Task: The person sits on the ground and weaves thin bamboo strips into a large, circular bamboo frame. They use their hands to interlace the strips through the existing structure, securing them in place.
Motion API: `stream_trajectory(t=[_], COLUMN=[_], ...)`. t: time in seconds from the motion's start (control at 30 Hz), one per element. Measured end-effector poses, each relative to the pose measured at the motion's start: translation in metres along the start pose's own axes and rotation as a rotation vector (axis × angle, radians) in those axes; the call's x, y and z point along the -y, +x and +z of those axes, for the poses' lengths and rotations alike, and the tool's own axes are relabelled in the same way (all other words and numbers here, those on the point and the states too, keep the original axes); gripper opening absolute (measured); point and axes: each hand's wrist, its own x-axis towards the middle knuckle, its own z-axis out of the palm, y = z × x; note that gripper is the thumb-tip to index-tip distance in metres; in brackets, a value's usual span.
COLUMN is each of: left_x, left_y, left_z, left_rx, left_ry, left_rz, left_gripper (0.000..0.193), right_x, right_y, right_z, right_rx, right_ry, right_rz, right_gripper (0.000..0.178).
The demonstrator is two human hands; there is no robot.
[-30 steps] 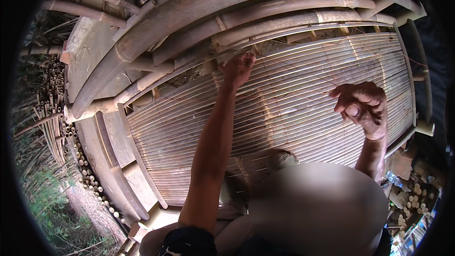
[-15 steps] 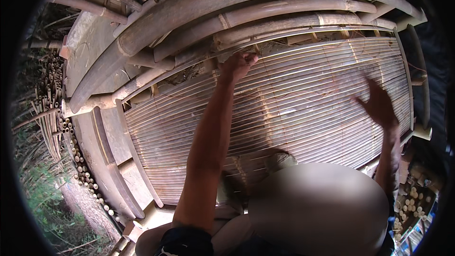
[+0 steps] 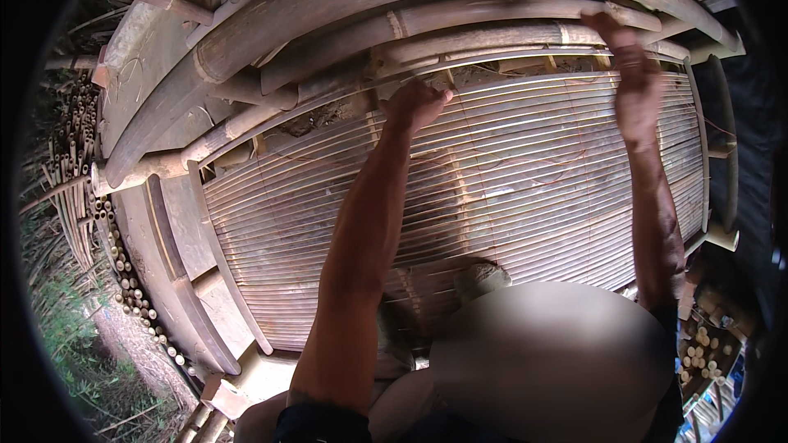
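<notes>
A wide panel of thin, parallel bamboo slats (image 3: 542, 189) lies in front of me, with fine reddish cord crossing it in places. My left hand (image 3: 417, 105) is closed at the panel's far edge, near the middle. What its fingers pinch, if anything, is too small to make out. Over the far right part of the panel is my right hand (image 3: 634, 86), raised and smeared by motion, its fingers reaching toward the bamboo poles behind. Whether it holds a thing does not show.
Thick curved bamboo poles (image 3: 328, 20) run along the far side. A side bar (image 3: 230, 258) bounds the panel at left. Stacked cut bamboo (image 3: 139, 303) lies at far left, more cut ends (image 3: 702, 354) at lower right. Dark cloth (image 3: 759, 156) hangs at right. A blurred patch covers the lower middle.
My right hand has swung away from me, from above the slats to beyond the panel's far right edge. My left hand stays at the far edge, still closed. The view has shifted slightly.
</notes>
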Motion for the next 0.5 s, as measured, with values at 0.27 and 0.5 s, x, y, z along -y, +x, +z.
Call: stream_trajectory(t=[0.27, 0.5], left_x=[0.003, 0.020], left_y=[-0.009, -0.002], left_z=[0.004, 0.011], left_rx=[-0.092, -0.133], left_ry=[0.121, 0.124], left_rz=[-0.009, 0.035], left_gripper=[0.054, 0.060], right_x=[0.083, 0.027], right_y=[-0.078, -0.048], right_z=[0.071, 0.004], right_rx=[0.984, 0.954], right_ry=[-0.664, -0.847], right_rz=[0.267, 0.476], right_gripper=[0.028, 0.041])
